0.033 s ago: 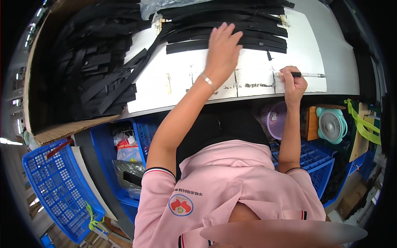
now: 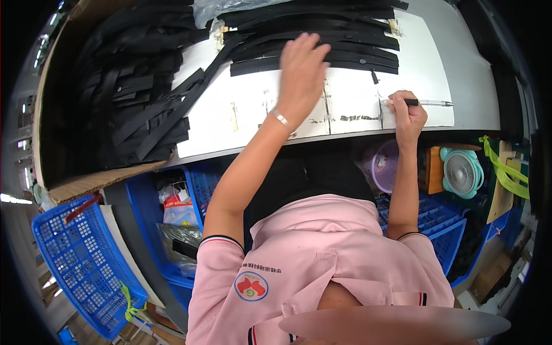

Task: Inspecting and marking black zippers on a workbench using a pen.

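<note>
Several black zippers lie side by side across a white board. On the nearest one, a small slider and a dangling pull tab show near its right end. My left hand reaches over these zippers with fingers stretched out and slightly blurred; whether the fingertips press on the fabric is hard to see. My right hand rests at the board's right side, pinching a clear pen with a black grip. Dark lines and marks run along the board's near part.
At the left stands a cardboard box heaped with black strips, some trailing onto the board. A clear plastic bag lies at the back. Below the table are blue crates, a purple basket and a small turquoise fan.
My left hand has shifted slightly left over the zippers. My right hand and the pen stay practically where they were.
</note>
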A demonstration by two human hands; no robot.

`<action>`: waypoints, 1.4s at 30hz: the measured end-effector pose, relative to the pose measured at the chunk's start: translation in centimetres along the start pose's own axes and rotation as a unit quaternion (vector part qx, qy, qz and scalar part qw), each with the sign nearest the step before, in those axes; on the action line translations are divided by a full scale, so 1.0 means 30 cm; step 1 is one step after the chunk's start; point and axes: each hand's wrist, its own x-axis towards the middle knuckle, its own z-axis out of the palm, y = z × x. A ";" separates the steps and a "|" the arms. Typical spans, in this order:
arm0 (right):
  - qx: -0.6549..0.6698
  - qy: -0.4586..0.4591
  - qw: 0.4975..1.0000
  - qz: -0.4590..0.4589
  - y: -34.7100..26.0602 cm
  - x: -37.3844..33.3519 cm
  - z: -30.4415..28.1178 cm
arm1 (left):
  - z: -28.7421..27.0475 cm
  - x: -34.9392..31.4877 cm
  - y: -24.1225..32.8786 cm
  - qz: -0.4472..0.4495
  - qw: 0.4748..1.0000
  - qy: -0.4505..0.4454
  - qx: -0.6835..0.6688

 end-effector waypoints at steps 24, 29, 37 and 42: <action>0.023 0.058 0.998 -0.017 -0.058 -0.002 0.055 | -0.185 -0.139 0.104 -0.112 0.983 -0.130 -0.065; -0.276 0.060 0.925 -0.253 -0.067 -0.088 0.094 | -0.110 -0.106 0.180 -0.041 0.985 -0.166 -0.008; -0.389 -0.020 0.888 -0.245 -0.063 -0.140 0.027 | -0.088 -0.145 0.173 -0.001 0.996 -0.082 0.032; -0.417 0.003 0.882 -0.221 0.002 -0.134 -0.058 | -0.108 -0.228 0.139 -0.057 0.995 -0.064 0.047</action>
